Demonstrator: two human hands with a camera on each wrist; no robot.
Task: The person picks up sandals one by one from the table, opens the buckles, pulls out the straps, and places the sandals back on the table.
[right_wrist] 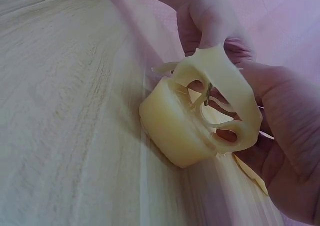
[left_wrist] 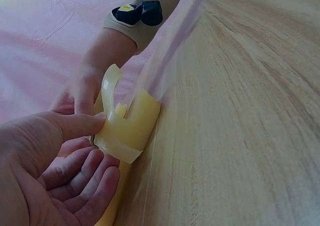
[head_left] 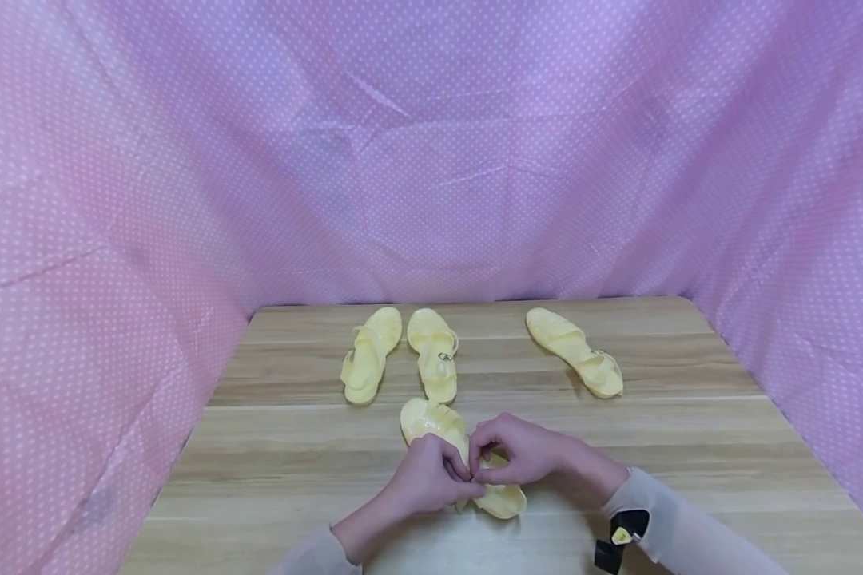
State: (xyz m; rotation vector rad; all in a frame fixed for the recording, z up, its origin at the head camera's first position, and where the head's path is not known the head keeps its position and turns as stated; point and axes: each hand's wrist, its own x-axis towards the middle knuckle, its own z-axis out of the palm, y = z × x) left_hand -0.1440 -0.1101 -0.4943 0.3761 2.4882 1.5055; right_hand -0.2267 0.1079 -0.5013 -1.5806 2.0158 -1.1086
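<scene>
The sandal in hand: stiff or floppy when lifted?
Probably floppy in parts: the strap curls in a loop between both hands. The sandal looks like thin, glossy jelly plastic, so likely light and a bit slippery. Its flat sole should not roll.

Near sandal [head_left: 463, 459] middle hidden under both hands — buckle unreadable.
</scene>
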